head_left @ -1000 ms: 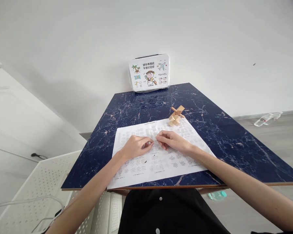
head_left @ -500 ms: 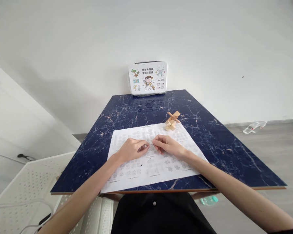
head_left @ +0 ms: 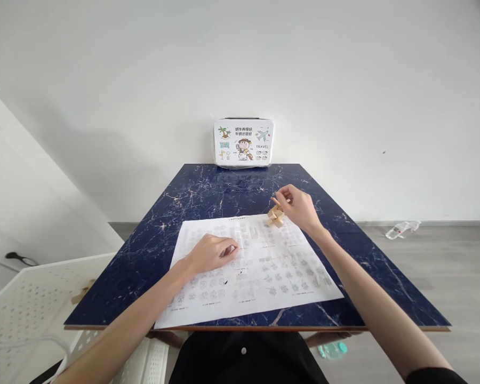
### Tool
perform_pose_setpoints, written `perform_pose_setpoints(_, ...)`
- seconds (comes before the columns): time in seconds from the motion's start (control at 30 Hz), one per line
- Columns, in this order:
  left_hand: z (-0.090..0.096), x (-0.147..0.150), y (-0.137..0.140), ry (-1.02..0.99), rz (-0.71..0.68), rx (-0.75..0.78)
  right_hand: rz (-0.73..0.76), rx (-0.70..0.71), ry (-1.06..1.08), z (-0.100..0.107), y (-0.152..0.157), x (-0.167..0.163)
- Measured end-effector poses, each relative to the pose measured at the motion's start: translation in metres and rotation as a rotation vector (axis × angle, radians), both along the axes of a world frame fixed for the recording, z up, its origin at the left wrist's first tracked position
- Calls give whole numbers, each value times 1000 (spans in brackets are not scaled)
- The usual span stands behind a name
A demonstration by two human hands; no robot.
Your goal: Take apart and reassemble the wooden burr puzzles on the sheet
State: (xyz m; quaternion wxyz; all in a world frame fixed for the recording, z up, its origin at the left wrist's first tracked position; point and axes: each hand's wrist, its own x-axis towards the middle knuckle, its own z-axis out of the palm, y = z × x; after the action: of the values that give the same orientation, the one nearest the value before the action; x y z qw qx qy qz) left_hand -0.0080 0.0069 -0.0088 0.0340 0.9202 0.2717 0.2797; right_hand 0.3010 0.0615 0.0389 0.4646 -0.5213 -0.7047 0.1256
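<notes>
Holding right hand [head_left: 299,209] at the wooden puzzle [head_left: 276,217] on the far right corner of the paper sheet [head_left: 260,298], finger grip unclear; resting left hand [head_left: 210,253], fingers together, probably steadying the sheet.

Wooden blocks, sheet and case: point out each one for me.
Wooden blocks [head_left: 276,216]: head view, on the light blocks below the right hand [head_left: 295,204].
Sheet [head_left: 264,258]: head view, on the printed surface near its middle.
Case [head_left: 244,149]: head view, on the cartoon figure on its front.
</notes>
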Motion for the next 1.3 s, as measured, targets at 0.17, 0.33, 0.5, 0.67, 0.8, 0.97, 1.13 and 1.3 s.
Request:
perform_pose_setpoints(0.17,-2,-5,4,-3,24,2,-217,-74,-36,-38,39,23)
perform_pose_setpoints(0.33,-3,-8,8,-3,28,-21,-207,-120,-4,-63,49,33)
perform_pose_setpoints(0.5,-4,-9,9,1,42,-25,-159,-187,126,-71,50,37)
perform_pose_setpoints(0.67,-3,-10,9,8,61,-16,-54,-294,357,-76,49,36)
perform_pose_setpoints(0.8,-3,-11,11,-3,70,-16,-37,-268,523,-76,50,33)
perform_pose_setpoints(0.97,-2,-10,12,-45,100,-11,-53,-132,678,-64,46,24)
perform_pose_setpoints(1.13,1,-6,12,-209,168,-267,138,-65,618,-41,12,-14)
perform_pose_setpoints(1.3,1,-5,16,-434,107,-484,300,-90,439,-41,-33,-68)
